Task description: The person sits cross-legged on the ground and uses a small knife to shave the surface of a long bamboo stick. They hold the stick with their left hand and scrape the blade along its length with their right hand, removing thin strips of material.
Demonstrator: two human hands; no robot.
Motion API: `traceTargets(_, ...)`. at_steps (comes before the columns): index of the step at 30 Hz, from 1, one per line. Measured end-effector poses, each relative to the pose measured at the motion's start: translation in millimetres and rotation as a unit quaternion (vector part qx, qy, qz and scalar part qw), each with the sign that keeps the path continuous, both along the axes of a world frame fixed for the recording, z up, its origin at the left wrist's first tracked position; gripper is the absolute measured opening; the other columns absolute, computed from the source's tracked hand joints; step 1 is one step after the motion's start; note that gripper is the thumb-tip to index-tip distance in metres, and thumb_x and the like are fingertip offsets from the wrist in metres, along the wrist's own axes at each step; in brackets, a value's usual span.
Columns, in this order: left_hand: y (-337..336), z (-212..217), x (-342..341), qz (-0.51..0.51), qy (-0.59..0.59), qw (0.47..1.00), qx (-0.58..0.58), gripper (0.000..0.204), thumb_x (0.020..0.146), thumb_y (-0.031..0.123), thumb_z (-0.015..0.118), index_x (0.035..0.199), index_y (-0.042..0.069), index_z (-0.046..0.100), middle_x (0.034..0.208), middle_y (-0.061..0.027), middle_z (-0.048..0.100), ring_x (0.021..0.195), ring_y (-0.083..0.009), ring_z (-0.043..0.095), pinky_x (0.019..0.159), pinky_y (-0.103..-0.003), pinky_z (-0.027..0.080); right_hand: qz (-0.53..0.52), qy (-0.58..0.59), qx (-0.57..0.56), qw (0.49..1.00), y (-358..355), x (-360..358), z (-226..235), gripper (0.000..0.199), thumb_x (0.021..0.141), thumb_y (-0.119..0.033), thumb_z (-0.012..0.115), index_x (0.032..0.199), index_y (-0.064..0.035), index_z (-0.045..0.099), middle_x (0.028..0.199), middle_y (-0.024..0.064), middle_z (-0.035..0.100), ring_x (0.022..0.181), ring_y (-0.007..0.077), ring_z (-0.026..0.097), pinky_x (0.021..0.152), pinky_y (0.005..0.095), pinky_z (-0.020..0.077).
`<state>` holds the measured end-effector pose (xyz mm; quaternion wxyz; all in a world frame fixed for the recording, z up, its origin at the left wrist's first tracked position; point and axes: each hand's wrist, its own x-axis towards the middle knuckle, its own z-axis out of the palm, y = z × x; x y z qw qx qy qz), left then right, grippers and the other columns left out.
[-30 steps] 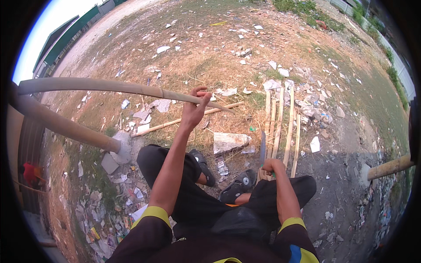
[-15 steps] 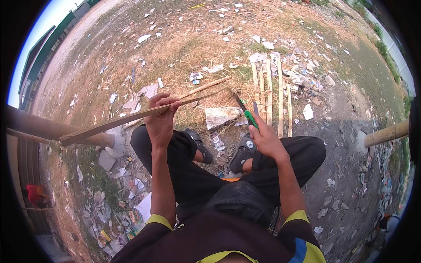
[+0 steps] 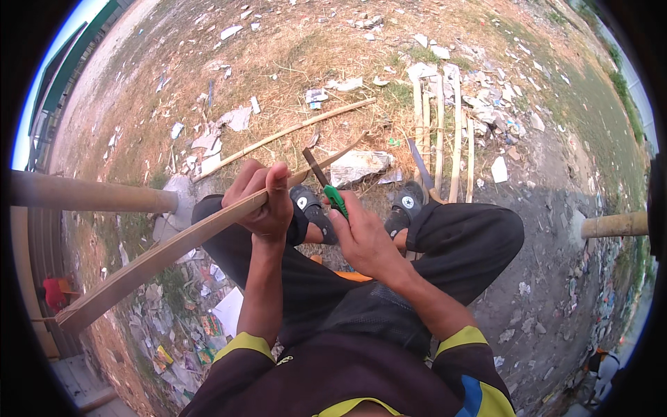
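Note:
My left hand [image 3: 262, 208] is closed around a long, flat bamboo strip [image 3: 156, 258], its thumb raised along the side. The strip slants from its wide end at lower left to a thin tip at upper right. In my right hand [image 3: 367, 235] is a green-handled knife [image 3: 336, 199], its dark blade pointing up and left. That blade crosses the strip near the thin end; whether it touches cannot be made out. A second knife [image 3: 420, 158], with a bluish blade and pale handle, lies by my right foot.
Several split bamboo strips [image 3: 456, 139] lie side by side beyond my right foot. A thin bamboo stick [image 3: 285, 132] rests on the dry grass ahead. A pale block [image 3: 361, 167] sits between them. Thick poles [image 3: 94, 193] stand at both sides, and litter covers the ground.
My right hand has brought the knife left and slightly down, from beyond the strip's tip to across the strip. My left hand has turned and lowered, and the strip's wide end has dropped.

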<state>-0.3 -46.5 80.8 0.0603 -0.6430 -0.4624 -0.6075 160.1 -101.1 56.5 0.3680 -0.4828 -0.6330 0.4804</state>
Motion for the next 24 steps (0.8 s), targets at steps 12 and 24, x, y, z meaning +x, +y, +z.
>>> traceTargets(12, 4.2, 9.9, 10.1, -0.036, -0.028, 0.996, -0.079, 0.034, 0.089, 0.008, 0.050, 0.055, -0.001, 0.051, 0.050, -0.0073, 0.042, 0.040, -0.0196, 0.040, 0.041, -0.033, 0.029, 0.013, -0.012, 0.000, 1.000, 15.6, 10.3, -7.6, 0.028, 0.100, -0.025, 0.038, 0.112, -0.0025, 0.049, 0.073, 0.0129, 0.054, 0.066, 0.0268, 0.055, 0.064, 0.0380, 0.0406)
traceTargets(24, 4.2, -0.6, 22.3, -0.016, -0.084, 0.995, -0.056, 0.037, 0.086, 0.009, 0.043, 0.051, -0.002, 0.047, 0.046, -0.0087, 0.041, 0.039, -0.0185, 0.040, 0.040, -0.033, 0.027, -0.048, -0.142, 0.069, 0.986, 37.4, 7.8, -54.9, 0.033, 0.100, -0.028, 0.040, 0.083, -0.0013, 0.047, 0.056, 0.0233, 0.049, 0.056, 0.0465, 0.052, 0.051, 0.0510, 0.0378)
